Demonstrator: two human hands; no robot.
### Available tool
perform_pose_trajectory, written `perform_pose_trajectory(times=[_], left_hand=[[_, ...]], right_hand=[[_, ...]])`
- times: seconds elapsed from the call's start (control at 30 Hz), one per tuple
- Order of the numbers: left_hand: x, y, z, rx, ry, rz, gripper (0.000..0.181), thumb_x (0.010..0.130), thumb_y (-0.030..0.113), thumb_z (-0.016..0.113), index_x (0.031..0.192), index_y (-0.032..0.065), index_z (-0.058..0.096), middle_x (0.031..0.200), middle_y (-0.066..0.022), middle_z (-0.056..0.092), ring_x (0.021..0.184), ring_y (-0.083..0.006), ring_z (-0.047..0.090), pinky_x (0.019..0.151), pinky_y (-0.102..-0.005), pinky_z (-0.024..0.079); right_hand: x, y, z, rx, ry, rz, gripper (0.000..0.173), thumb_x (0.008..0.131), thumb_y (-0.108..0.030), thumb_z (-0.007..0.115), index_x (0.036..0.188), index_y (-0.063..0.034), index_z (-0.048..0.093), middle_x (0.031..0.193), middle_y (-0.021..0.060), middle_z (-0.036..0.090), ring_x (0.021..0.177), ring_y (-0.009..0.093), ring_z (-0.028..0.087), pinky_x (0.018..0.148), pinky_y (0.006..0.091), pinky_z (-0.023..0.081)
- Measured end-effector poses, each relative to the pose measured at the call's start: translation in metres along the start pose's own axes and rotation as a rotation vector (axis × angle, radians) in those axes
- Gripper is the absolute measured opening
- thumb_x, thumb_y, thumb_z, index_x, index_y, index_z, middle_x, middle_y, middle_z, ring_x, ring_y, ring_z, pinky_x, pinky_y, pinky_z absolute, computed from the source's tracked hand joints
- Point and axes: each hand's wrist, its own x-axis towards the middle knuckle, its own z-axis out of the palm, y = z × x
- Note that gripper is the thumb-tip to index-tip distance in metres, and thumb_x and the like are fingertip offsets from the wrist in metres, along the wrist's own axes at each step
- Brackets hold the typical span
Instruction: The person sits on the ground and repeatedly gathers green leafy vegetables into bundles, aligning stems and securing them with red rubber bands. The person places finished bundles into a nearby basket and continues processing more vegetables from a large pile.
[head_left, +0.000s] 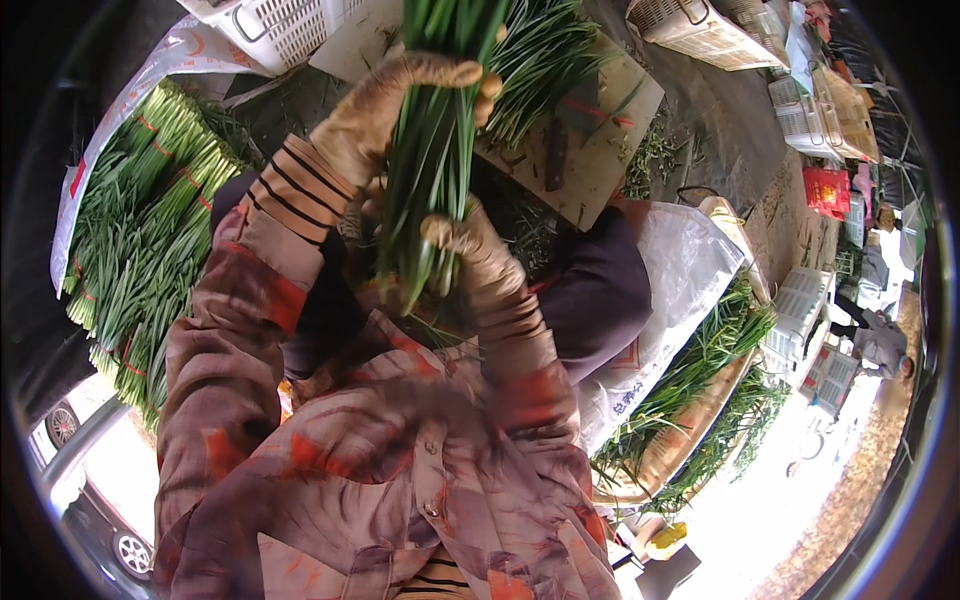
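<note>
Before my chest, a bunch of long flat green leaves, probably garlic chives (431, 150), hangs between my gloved hands. My left hand (390, 97) grips it high up, with its thumb across the front and fingertips showing at the far side. Lower down, my right hand (484, 251) holds the bunch's right side, its thumb lying over the leaves; its other fingers are mostly hidden. Behind the bunch, more loose chives (536, 71) lie on a pale board (600, 161). A knife with a dark handle (555, 157) rests on that board.
Tied chive bundles (150, 210) are piled on plastic sheeting at left. At right, a white woven sack (652, 300) lies by a basket (675, 450) of loose greens. White plastic crates (281, 30) stand ahead. A person (881, 341) is at the far right.
</note>
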Motion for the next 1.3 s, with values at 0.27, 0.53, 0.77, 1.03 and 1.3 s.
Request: perform_pose_trajectory(times=[0.27,0.53,0.77,1.03,1.3], left_hand=[[0.004,-0.028,0.01,0.162,0.063,-0.257,0.043,0.078,0.027,0.073,0.109,-0.001,0.061,0.085,-0.0097,0.067,0.07,-0.0201,0.065,0.068,-0.0326,0.055],[0.002,-0.04,-0.004,0.283,0.058,-0.098,0.081,0.087,0.042,0.062,0.146,0.0059,0.019,0.137,-0.0128,0.044,0.124,-0.0256,0.045,0.099,-0.0399,0.04],[-0.089,-0.137,0.007,0.195,0.093,0.059,0.076,0.078,0.029,0.072,0.136,-0.001,0.035,0.116,-0.0149,0.055,0.106,-0.0258,0.054,0.09,-0.0433,0.046],[-0.11,-0.086,0.05,0.15,0.031,-0.471,0.06,0.062,0.01,0.082,0.115,-0.0035,0.055,0.096,-0.0104,0.065,0.088,-0.0207,0.063,0.082,-0.0318,0.05],[-0.136,-0.077,0.029,0.186,0.068,-0.553,0.07,0.058,0.009,0.084,0.121,0.0017,0.054,0.105,-0.0102,0.064,0.091,-0.0195,0.063,0.08,-0.0287,0.051]], right_hand=[[-0.029,0.051,0.018,0.437,0.158,0.009,0.061,0.072,-0.02,0.078,0.123,-0.0015,0.05,0.106,0.0126,0.063,0.097,0.025,0.063,0.084,0.0408,0.053],[-0.053,0.012,0.024,0.41,0.269,-0.148,0.038,0.076,-0.01,0.074,0.11,-0.0025,0.058,0.098,0.0078,0.065,0.085,0.019,0.064,0.075,0.0327,0.054],[-0.066,0.018,0.015,0.209,0.548,-0.319,0.035,0.08,-0.014,0.074,0.109,-0.0024,0.059,0.096,0.0042,0.065,0.088,0.014,0.06,0.077,0.0287,0.05],[-0.099,0.016,-0.015,-1.069,0.335,-0.424,0.049,0.084,-0.024,0.07,0.124,-0.0033,0.051,0.114,0.0097,0.058,0.103,0.021,0.056,0.086,0.0347,0.045],[-0.108,0.034,-0.024,-0.352,-0.013,-0.159,0.051,0.08,-0.011,0.074,0.125,-0.0061,0.051,0.118,0.0041,0.058,0.105,0.017,0.055,0.084,0.031,0.048]])
